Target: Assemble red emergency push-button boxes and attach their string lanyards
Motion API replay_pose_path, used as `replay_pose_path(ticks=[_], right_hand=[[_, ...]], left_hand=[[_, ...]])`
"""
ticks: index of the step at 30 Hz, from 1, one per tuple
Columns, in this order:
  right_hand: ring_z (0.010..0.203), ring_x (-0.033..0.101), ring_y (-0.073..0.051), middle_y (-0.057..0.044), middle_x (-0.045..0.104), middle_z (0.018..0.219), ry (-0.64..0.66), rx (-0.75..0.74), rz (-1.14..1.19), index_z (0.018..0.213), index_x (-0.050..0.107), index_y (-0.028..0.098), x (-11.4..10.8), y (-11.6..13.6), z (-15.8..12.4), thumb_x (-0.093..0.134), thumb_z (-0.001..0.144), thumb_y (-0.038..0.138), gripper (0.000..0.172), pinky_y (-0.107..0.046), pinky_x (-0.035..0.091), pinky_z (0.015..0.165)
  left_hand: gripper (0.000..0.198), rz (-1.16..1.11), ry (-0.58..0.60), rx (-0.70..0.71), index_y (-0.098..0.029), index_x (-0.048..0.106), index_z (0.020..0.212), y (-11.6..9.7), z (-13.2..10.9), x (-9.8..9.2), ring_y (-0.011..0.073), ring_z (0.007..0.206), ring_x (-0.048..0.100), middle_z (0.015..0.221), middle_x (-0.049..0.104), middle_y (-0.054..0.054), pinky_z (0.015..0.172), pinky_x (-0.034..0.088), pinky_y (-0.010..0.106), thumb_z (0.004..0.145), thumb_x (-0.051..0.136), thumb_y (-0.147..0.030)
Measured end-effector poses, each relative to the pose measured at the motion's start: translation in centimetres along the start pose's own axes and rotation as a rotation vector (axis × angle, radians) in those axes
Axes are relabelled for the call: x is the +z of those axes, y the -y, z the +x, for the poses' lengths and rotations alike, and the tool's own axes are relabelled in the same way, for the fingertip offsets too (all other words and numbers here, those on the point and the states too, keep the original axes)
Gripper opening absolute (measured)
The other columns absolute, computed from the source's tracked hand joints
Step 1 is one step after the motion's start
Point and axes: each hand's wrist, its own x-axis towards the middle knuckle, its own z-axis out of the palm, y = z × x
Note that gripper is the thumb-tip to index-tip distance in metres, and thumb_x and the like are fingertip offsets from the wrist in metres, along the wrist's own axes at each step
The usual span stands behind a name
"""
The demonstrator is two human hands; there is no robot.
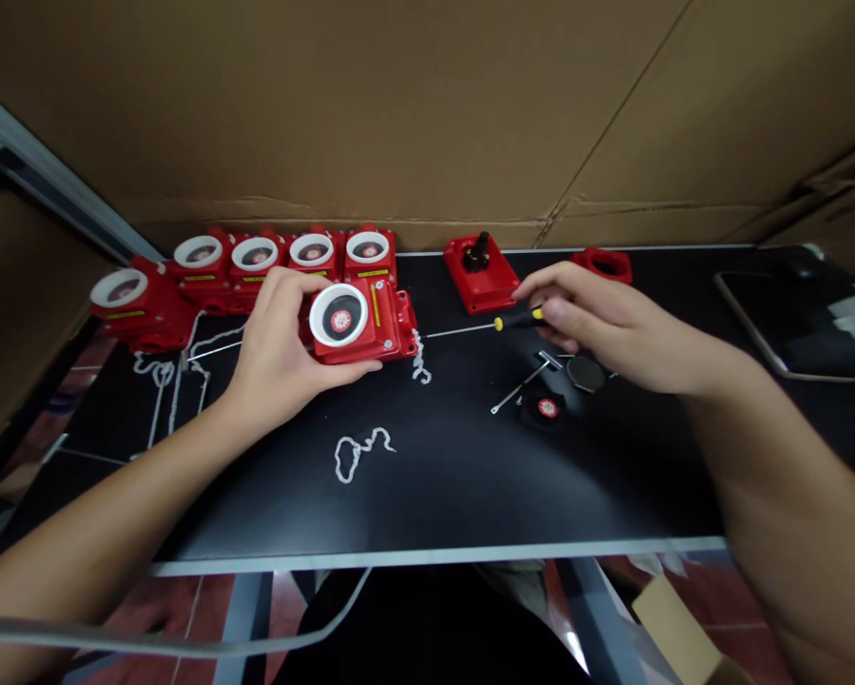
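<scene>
My left hand [284, 342] is wrapped round a red box [377, 322] with a white ring and a dark round window on its face. The box is tilted, its lugged end toward the right. My right hand [584, 319] grips a screwdriver [516, 319] with a black and yellow handle. The thin shaft points left at the box's lugged end, where a twisted white cord [419, 360] hangs. Whether the tip touches the cord or the box, I cannot tell. Another white cord [356, 455] lies on the black tabletop [427, 504] in front.
Several similar red boxes [205, 271] stand at the back left. An open red housing [482, 276] and a red cover [604, 264] lie at the back. A small T-shaped metal part [523, 383], a black disc [545, 409] and a tablet-like slab [762, 323] are on the right.
</scene>
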Motion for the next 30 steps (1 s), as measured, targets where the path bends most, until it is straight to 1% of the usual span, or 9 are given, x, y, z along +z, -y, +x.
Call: replay_pose_path(ticks=[2,4,7,12,16,20,25,28,30], right_hand=[[0.085,0.062,-0.019,-0.008,0.068,0.109,-0.003,-0.039,0.009,0.132,0.065,0.024,0.0,-0.3,-0.1,0.072,0.102,0.07,0.055,-0.034,0.053,0.072],[0.08,0.059,-0.017,-0.006,0.066,0.104,0.006,-0.034,0.008,0.125,0.065,0.023,-0.1,-0.3,-0.2,0.078,0.099,0.064,0.05,-0.033,0.051,0.069],[0.062,0.05,-0.014,-0.002,0.062,0.082,0.068,0.048,0.062,0.121,0.067,0.022,-0.2,-0.1,-0.1,0.07,0.103,0.072,0.053,-0.03,0.043,0.055],[0.062,0.056,-0.014,-0.007,0.066,0.077,0.057,0.069,0.033,0.098,0.07,0.019,0.8,-0.2,0.3,0.047,0.106,0.091,0.075,-0.03,0.045,0.057],[0.094,0.07,-0.021,-0.008,0.071,0.107,0.088,-0.014,0.095,0.123,0.068,0.025,1.6,-0.6,0.4,0.077,0.101,0.067,0.049,-0.031,0.058,0.075],[0.105,0.07,-0.024,-0.009,0.069,0.116,0.06,-0.099,0.09,0.111,0.069,0.025,1.3,-0.7,0.5,0.088,0.091,0.044,0.034,-0.034,0.06,0.081],[0.081,0.067,-0.019,-0.008,0.072,0.1,0.044,-0.071,0.111,0.11,0.082,0.025,0.9,-0.7,1.0,0.082,0.097,0.065,0.042,-0.034,0.056,0.072],[0.068,0.061,-0.016,-0.007,0.068,0.085,0.008,0.016,0.131,0.114,0.082,0.023,1.2,-0.6,0.8,0.062,0.106,0.081,0.062,-0.031,0.048,0.061],[0.07,0.06,-0.016,-0.008,0.07,0.092,-0.02,0.029,0.183,0.121,0.08,0.024,1.5,-0.5,0.6,0.058,0.108,0.082,0.064,-0.03,0.048,0.061]], left_hand=[[0.076,-0.004,-0.008,-0.012,-0.032,0.055,0.131,0.2,0.0,-0.1,0.0377,0.119,0.069,0.128,0.069,0.008,0.097,0.061,0.067,0.08,0.099,-0.065],[0.076,-0.008,-0.007,-0.02,-0.032,0.055,0.13,0.5,0.1,-0.2,0.0386,0.119,0.068,0.128,0.069,0.008,0.098,0.06,0.069,0.079,0.099,-0.066],[0.076,-0.018,0.003,-0.022,-0.031,0.055,0.129,0.7,0.4,-0.4,0.0399,0.117,0.068,0.127,0.068,0.008,0.097,0.059,0.071,0.078,0.098,-0.068],[0.074,-0.056,0.023,-0.021,-0.03,0.057,0.127,0.2,0.4,-0.1,0.0382,0.116,0.068,0.126,0.069,0.008,0.097,0.059,0.067,0.077,0.101,-0.06],[0.074,-0.103,0.041,-0.025,-0.03,0.058,0.126,0.0,0.4,-0.1,0.0388,0.118,0.068,0.127,0.069,0.009,0.097,0.058,0.065,0.075,0.104,-0.055],[0.072,-0.086,0.036,-0.049,-0.028,0.058,0.123,0.2,0.8,-0.4,0.0399,0.118,0.066,0.125,0.067,0.009,0.098,0.056,0.071,0.077,0.098,-0.065],[0.073,-0.074,0.043,-0.07,-0.027,0.058,0.122,0.1,0.8,-0.7,0.0395,0.12,0.066,0.125,0.067,0.009,0.101,0.058,0.07,0.076,0.096,-0.07],[0.072,-0.089,0.035,-0.031,-0.029,0.058,0.125,-0.1,0.7,-0.6,0.0383,0.121,0.068,0.127,0.068,0.009,0.102,0.06,0.065,0.076,0.102,-0.058],[0.073,-0.098,0.035,-0.018,-0.031,0.058,0.126,-0.2,0.5,-0.3,0.0388,0.121,0.069,0.128,0.069,0.009,0.102,0.061,0.063,0.074,0.106,-0.05]])
